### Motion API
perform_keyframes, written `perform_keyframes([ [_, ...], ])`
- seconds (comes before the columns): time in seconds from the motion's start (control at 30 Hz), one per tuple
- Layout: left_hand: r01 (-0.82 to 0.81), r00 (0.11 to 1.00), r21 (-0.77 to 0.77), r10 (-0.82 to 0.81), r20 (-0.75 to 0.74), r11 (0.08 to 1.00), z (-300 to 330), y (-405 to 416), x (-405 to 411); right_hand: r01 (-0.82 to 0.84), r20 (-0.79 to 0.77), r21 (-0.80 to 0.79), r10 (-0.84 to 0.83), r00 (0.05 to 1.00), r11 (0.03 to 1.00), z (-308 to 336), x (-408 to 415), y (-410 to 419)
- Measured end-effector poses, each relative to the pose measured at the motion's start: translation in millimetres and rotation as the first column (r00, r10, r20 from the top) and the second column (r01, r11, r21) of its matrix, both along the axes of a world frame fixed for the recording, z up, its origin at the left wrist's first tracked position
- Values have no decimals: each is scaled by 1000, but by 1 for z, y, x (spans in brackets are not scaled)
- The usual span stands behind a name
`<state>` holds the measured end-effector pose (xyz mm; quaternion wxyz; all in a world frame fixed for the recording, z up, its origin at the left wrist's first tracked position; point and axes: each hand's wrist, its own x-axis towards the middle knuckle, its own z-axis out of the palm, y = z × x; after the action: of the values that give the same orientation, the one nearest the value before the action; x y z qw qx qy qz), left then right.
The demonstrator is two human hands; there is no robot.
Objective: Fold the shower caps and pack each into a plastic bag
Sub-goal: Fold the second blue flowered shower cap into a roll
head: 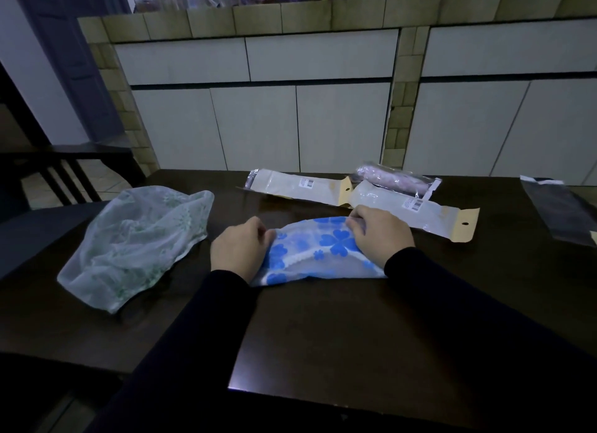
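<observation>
Step in hand judged as folding: blue-flowered shower cap (pixel 326 248) lying flattened on the dark counter (pixel 323 335), dead centre of view, gathered white elastic edge toward 6 o'clock. Left hand (pixel 240 248) with fingers curled, pinching the cap's 9 o'clock end; right hand (pixel 381 235) likewise curled and pinching the fabric at its 1 o'clock corner. Advisable to press trapped air out toward the elastic before turning the ends in, keeping edges aligned and the fold narrow enough for the long pouches beyond. Slippery film likely to spring open; recommended to hold one palm on the crease. Green-patterned shower cap (pixel 135 245) loose and unfolded at 9 o'clock, apart from the hands. Two flat plastic bags at 12 and 1 o'clock, near bag (pixel 416 214) just beyond the right hand, far bag (pixel 300 187) behind. One packed bag (pixel 397 177) with a pinkish roll farthest back.
</observation>
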<state>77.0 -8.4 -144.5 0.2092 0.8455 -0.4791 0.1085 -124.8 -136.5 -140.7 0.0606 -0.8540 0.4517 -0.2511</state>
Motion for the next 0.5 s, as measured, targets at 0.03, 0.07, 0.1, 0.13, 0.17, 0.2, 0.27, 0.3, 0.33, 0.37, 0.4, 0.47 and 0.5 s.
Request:
perform_keyframes([
  [0.03,27,997,-74,-22,70,997,1,0,0,-2,3,-25,2,1000,1000,-1,1,-1],
  [0.07,73,986,-155,-47,163,985,3,2,-1,-4,1,-53,4,1000,999,-1,2,-2],
  [0.1,137,965,-245,-73,251,960,6,4,-5,-7,-1,-80,7,1000,997,-1,3,-4],
  [0.13,215,942,-304,-115,315,928,9,6,-10,-8,-6,-107,8,1000,994,-1,3,-5],
  [0.17,300,915,-302,-182,361,905,11,8,-17,-13,-11,-138,12,1000,990,0,3,-5],
  [0.2,374,886,-250,-265,379,893,12,10,-24,-21,-19,-169,18,1000,985,0,3,-6],
  [0.27,445,859,-80,-400,319,892,11,12,-37,-44,-14,-218,42,999,975,4,3,-7],
  [0.3,440,868,1,-426,254,898,10,12,-38,-68,1,-236,70,998,969,7,3,-5],
  [0.33,421,886,72,-427,183,904,9,12,-37,-109,21,-252,118,993,962,10,3,-3],
  [0.37,405,900,133,-420,116,904,8,11,-34,-168,43,-266,186,982,949,12,3,1],
  [0.4,397,909,184,-413,60,899,7,9,-30,-235,61,-282,262,963,930,14,3,6],
  [0.47,410,909,271,-415,-43,871,7,7,-26,-342,44,-233,361,932,911,14,5,17],
  [0.5,424,904,301,-419,-83,854,7,8,-26,-367,4,-158,372,928,917,12,7,20],
])
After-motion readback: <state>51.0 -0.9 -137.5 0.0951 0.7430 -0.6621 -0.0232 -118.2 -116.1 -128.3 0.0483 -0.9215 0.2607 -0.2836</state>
